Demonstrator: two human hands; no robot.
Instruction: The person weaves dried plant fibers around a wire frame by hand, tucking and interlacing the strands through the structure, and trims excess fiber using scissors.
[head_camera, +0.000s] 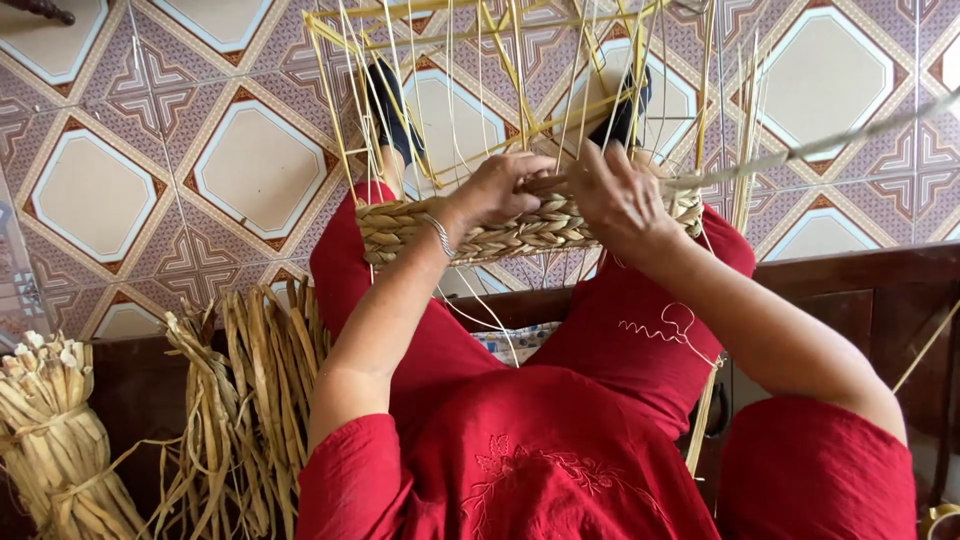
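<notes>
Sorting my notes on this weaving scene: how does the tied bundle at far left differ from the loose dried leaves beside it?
The tied bundle is bound round its middle with a strand; the loose dried leaves are unbound and splay apart. The bundle's cut ends look paler and blunt, while the loose leaves are long, twisted strips. Both are straw-coloured and lie to the left of the person's left hand.

2 hands (560, 195) on woven basket (470, 235), straw bundles (230, 400) beside

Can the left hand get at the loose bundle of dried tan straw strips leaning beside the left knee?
Probably yes: the straw bundle stands uncovered just outside the left arm, but the left hand is now on the woven band.
</notes>
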